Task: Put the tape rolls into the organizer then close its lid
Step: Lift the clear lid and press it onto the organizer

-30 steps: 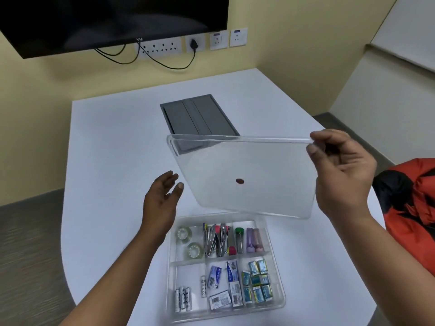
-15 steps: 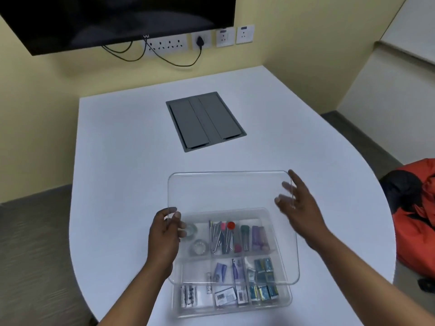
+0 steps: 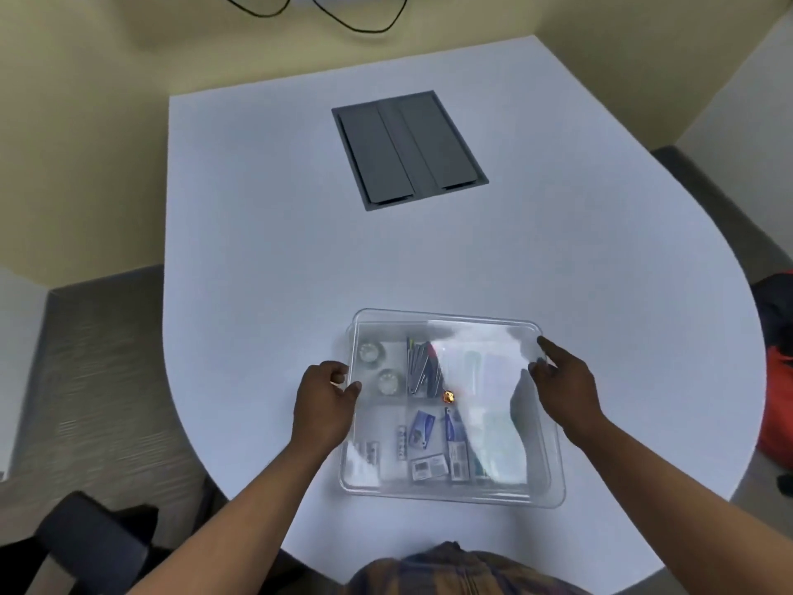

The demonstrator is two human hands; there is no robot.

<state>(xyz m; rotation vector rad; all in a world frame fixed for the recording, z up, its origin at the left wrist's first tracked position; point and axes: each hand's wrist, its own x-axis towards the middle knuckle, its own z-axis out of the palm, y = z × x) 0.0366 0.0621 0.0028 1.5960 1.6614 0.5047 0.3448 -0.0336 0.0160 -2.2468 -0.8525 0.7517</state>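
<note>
Two tape rolls (image 3: 377,365) are seen in the organizer's (image 3: 553,487) far-left compartment, lid (image 3: 480,358) laid on top, pinched at its sides by left hand (image 3: 322,401) and right hand (image 3: 566,386); pressing it seated is likely next.

head view, steeply down, near table (image 3: 257,251)

White table (image 3: 266,216) — grey hatch (image 3: 410,149) inset

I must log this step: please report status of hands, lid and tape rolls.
Left hand and right hand grip clear plastic lid at its sides. Lid lies over clear organizer. Two clear tape rolls inside. Nothing in the way.
</note>
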